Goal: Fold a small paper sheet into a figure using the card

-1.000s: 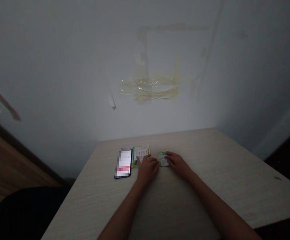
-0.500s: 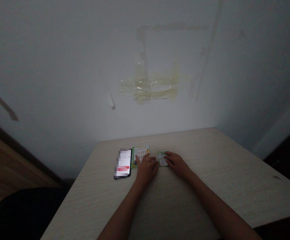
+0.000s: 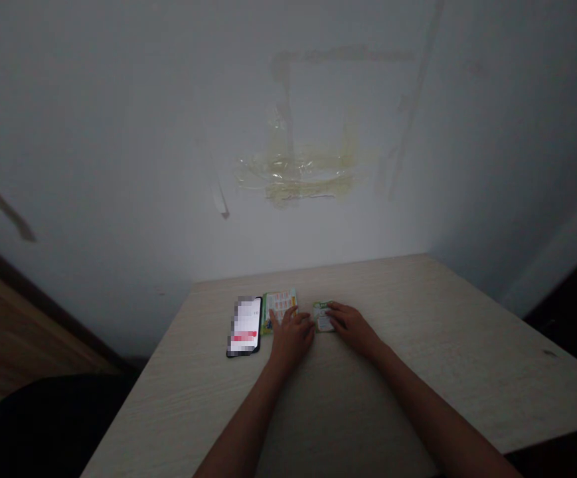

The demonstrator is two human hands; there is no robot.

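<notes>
A: Clock laid on the table, wall side at 12. Nearest entry?

B: Table [image 3: 392,411], one, pale wood grain, forearms over its near half.

A: Hands, two?

B: Left hand [image 3: 291,335]: back upward, fingers spread, thumb and fingertips resting on the larger printed card [image 3: 279,302]. Right hand [image 3: 355,328]: at the left's 3 o'clock, the two apart; fingers bent over the right side of the smaller printed card [image 3: 322,320], pinched or merely touched, cannot tell.

A: Phone [image 3: 246,325]?

B: One, dark-edged, lit screen partly pixelated, lying at the left hand's 9 o'clock.

A: Placement of the cards?

B: Smaller, green and white: between the hands, at the right hand's 10 o'clock. Larger, green-bordered, rows of print: at the left hand's 11 o'clock, just beside the phone.

A: Farthest?

B: Wall [image 3: 133,133], pale, at 12 o'clock, bearing yellowed clear tape [image 3: 308,172], wrinkled and shiny
</notes>
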